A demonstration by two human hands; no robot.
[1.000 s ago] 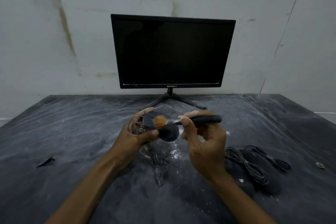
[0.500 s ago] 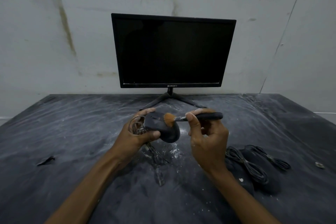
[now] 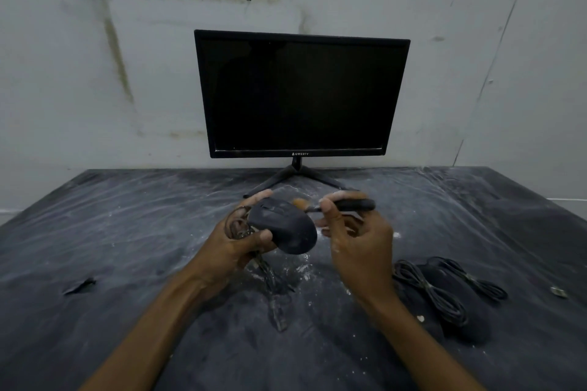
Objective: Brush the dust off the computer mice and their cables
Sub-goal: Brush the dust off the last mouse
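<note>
My left hand grips a dusty black computer mouse above the table, with its coiled cable bunched in the same palm and a loose end hanging below. My right hand pinches a black-handled brush between thumb and fingers. Its orange bristles touch the mouse's far upper edge. Two more black mice with bundled cables lie on the table to the right of my right forearm.
A black monitor on a splayed stand rises at the back of the dark, dust-streaked table. White dust lies under my hands. A dark scrap sits at the left, a small plug at the far right.
The brush has swept from the mouse's near left side across its top to the far upper edge. My left hand has tilted the mouse slightly.
</note>
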